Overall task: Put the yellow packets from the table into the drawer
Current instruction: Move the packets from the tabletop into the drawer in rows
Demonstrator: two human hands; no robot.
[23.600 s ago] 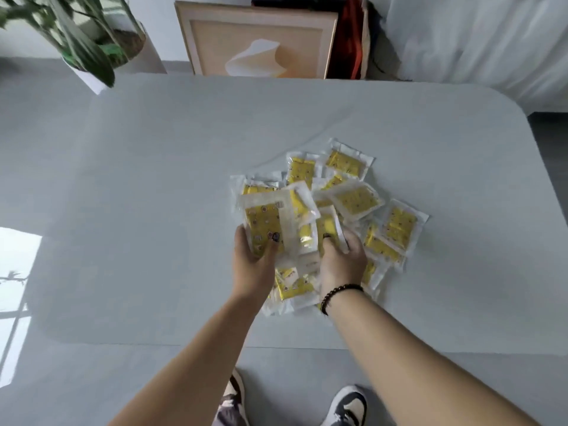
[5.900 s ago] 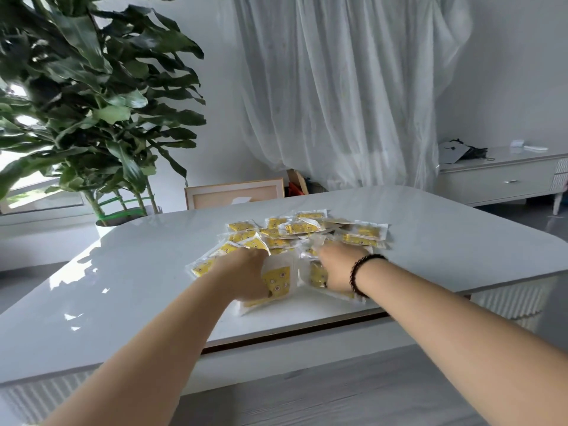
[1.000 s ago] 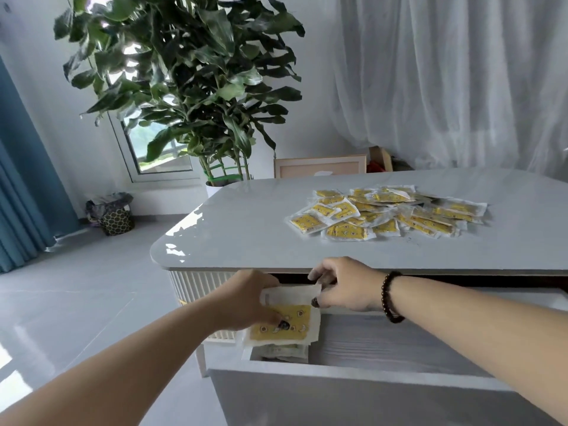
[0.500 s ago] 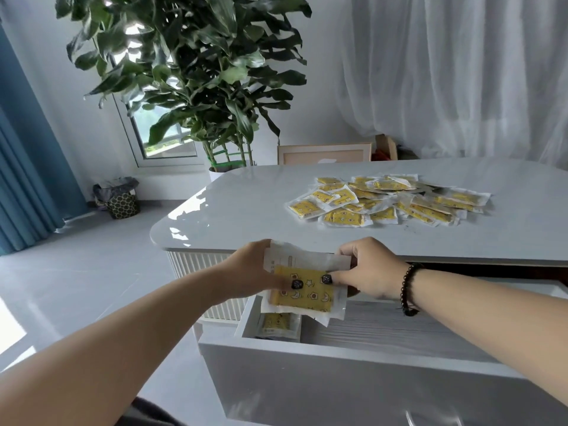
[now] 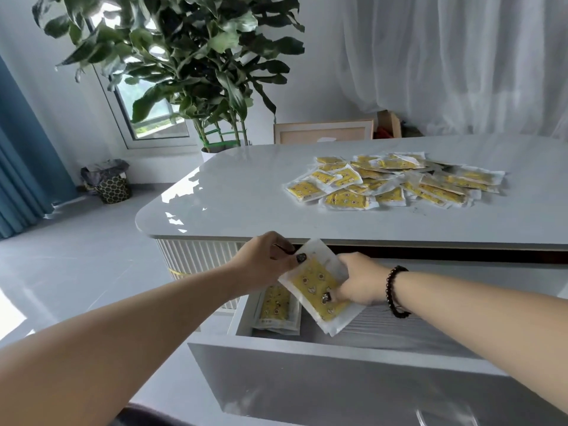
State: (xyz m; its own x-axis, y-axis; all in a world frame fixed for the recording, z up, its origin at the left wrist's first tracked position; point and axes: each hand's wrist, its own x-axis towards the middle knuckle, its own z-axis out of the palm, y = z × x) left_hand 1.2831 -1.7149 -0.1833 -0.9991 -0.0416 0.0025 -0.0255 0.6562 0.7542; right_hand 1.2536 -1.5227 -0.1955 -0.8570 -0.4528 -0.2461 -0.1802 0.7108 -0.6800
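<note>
The white drawer (image 5: 307,358) under the table edge stands pulled out. A small stack of yellow packets (image 5: 276,305) lies in its left end. Above the drawer both hands hold a tilted bundle of yellow packets (image 5: 316,281): my left hand (image 5: 264,262) pinches its upper left corner, my right hand (image 5: 359,281) grips its right side with the thumb on top. Several more yellow packets (image 5: 393,182) lie spread on the white table (image 5: 239,207).
A large potted plant (image 5: 190,66) stands behind the table's far left corner, with a framed picture (image 5: 322,133) leaning beside it. A patterned bin (image 5: 110,182) sits on the floor by the blue curtain (image 5: 21,167). White curtains hang at the back right.
The held bundle has tilted and sunk lower over the drawer's left part. My right hand slid down onto its lower right side, while my left hand moved to its upper corner.
</note>
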